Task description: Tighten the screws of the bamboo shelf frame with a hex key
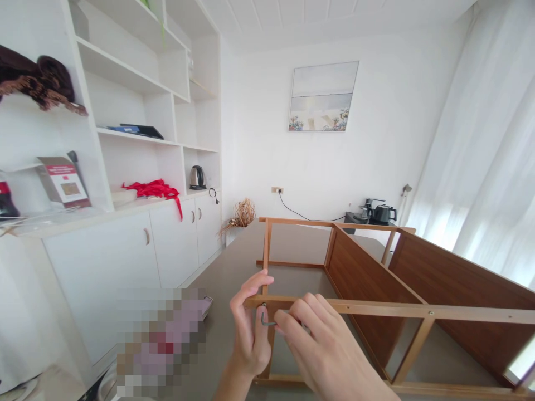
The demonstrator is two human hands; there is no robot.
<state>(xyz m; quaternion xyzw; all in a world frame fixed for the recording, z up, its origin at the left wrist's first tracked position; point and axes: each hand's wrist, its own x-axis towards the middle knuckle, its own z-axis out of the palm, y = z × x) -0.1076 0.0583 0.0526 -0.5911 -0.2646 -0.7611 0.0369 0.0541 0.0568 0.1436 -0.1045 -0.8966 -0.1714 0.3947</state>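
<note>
A wooden shelf unit [388, 307] lies on its side on the grey-brown table, its brown panels standing on edge. My left hand [251, 328] is closed around its near left corner, the index finger behind the post and the thumb below a bolt head. My right hand [321, 334] pinches a small bent hex key [267, 323]. The key's short end points up at the bolt [263, 304] in the light wooden rail; whether it is seated in the bolt cannot be made out. More bolt heads show along the same rail to the right.
The grey-brown table [234, 267] bears the unit. A blurred-out pinkish item [171, 334] lies at its left edge. White cabinets [100, 278] with shelves line the left wall. A black kettle [383, 213] stands behind the unit, and a white curtain [480, 145] hangs at right.
</note>
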